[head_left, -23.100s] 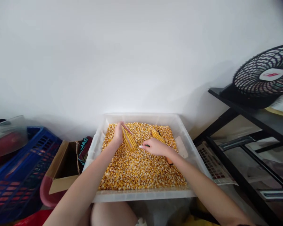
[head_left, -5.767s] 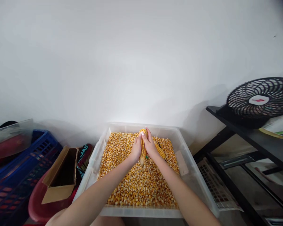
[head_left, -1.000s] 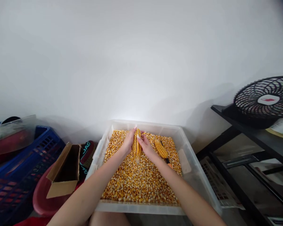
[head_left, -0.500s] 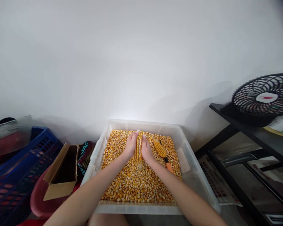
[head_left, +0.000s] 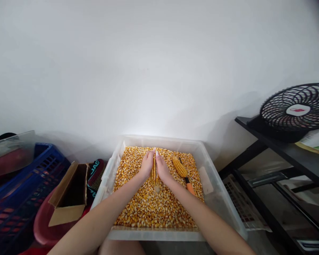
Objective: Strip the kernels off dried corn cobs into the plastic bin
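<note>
At frame centre, I clasped the upright corn cob between left hand and right hand above the kernel-filled tub; firm opposing twists should shed kernels cleanly.

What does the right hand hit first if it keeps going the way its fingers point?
The right hand, clasping the corn cob, points away toward the bin's far wall. Likely loose kernels, then that wall; depth is unclear.
</note>
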A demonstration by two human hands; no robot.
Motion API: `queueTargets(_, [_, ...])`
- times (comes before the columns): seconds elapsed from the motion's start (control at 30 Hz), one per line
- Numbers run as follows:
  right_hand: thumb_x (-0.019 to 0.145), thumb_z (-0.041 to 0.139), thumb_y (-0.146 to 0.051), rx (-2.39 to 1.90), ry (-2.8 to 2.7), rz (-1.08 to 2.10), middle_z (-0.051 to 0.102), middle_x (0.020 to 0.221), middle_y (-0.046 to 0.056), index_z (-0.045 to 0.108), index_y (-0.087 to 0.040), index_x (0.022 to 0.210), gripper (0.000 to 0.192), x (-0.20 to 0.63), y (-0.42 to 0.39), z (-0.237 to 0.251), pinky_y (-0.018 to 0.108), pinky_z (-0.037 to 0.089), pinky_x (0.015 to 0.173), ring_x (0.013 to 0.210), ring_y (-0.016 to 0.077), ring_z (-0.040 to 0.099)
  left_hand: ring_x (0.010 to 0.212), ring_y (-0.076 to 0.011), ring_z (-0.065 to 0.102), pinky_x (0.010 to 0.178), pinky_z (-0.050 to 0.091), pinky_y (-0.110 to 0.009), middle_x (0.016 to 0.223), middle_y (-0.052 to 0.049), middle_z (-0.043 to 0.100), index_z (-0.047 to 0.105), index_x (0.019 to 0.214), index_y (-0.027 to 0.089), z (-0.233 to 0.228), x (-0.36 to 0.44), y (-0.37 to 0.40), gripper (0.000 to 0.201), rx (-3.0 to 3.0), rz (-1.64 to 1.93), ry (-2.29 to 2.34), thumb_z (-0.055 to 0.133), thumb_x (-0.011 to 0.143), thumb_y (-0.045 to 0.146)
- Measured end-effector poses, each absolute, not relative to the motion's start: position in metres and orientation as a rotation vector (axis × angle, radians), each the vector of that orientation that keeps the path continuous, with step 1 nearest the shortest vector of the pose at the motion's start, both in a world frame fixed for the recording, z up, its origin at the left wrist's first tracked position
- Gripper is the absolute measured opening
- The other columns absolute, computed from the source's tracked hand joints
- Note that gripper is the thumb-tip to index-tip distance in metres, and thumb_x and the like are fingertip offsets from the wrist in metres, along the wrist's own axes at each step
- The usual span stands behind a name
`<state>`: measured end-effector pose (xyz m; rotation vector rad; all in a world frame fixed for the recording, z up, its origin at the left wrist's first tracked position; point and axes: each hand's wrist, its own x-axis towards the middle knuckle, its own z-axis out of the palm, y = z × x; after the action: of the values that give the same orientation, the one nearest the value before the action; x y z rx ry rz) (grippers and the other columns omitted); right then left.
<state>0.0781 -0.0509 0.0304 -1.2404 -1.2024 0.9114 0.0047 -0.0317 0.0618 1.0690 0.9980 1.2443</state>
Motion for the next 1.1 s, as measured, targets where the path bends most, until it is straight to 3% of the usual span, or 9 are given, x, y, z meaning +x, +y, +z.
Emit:
queueTargets(0.2, [0.084, 0.031, -0.055, -1.233, -1.226, 0.892, 0.059, 0.11, 0.007, 0.06, -0.021, 0.103, 0.049, 0.078, -0.051, 0.028, 0.034, 0.03, 0.098, 0.107, 0.0184, 0.049, 0.071, -0.0158, 0.051, 0.073, 0.039, -0.026, 0.068, -0.001, 0.059, 0.057, 0.067, 0.016, 0.051, 0.003, -0.028, 0.024, 1.081, 1.218, 0.999, 0.049, 0.074, 0.038])
queueTargets(0.4, [0.08, 0.041, -0.055, -1.105, -1.194, 1.2, 0.064, 0.097, 0.004, 0.061, -0.021, 0.101, 0.044, 0.085, -0.049, 0.037, 0.034, 0.039, 0.089, 0.097, 0.0196, 0.055, 0.066, -0.0137, 0.051, 0.069, 0.041, -0.025, 0.066, 0.0, 0.057, 0.055, 0.068, 0.017, 0.04, 0.003, -0.023, 0.023, 0.963, 1.195, 0.948, 0.049, 0.072, 0.039])
queueTargets(0.67, [0.082, 0.037, -0.054, -1.185, -1.208, 1.006, 0.063, 0.101, 0.005, 0.064, -0.021, 0.094, 0.044, 0.081, -0.05, 0.032, 0.033, 0.035, 0.094, 0.097, 0.0183, 0.054, 0.07, -0.0168, 0.054, 0.071, 0.042, -0.028, 0.064, -0.002, 0.059, 0.054, 0.067, 0.016, 0.043, 0.004, -0.022, 0.026, 0.914, 1.193, 0.945, 0.049, 0.071, 0.041])
queueTargets(0.93, [0.077, 0.045, -0.054, -1.068, -1.068, 1.21, 0.061, 0.107, 0.005, 0.061, -0.02, 0.099, 0.044, 0.085, -0.048, 0.041, 0.034, 0.037, 0.094, 0.104, 0.0188, 0.052, 0.069, -0.0154, 0.051, 0.071, 0.039, -0.026, 0.066, -0.001, 0.056, 0.053, 0.064, 0.018, 0.053, 0.0, -0.023, 0.019, 1.079, 1.246, 0.963, 0.048, 0.072, 0.035])
queueTargets(1.1, [0.078, 0.043, -0.052, -1.079, -1.032, 1.157, 0.062, 0.106, 0.004, 0.061, -0.02, 0.1, 0.043, 0.082, -0.046, 0.039, 0.034, 0.036, 0.095, 0.106, 0.0186, 0.051, 0.065, -0.0143, 0.045, 0.066, 0.036, -0.024, 0.061, 0.001, 0.049, 0.048, 0.058, 0.019, 0.061, 0.001, -0.031, 0.019, 1.298, 1.287, 1.005, 0.047, 0.073, 0.031])
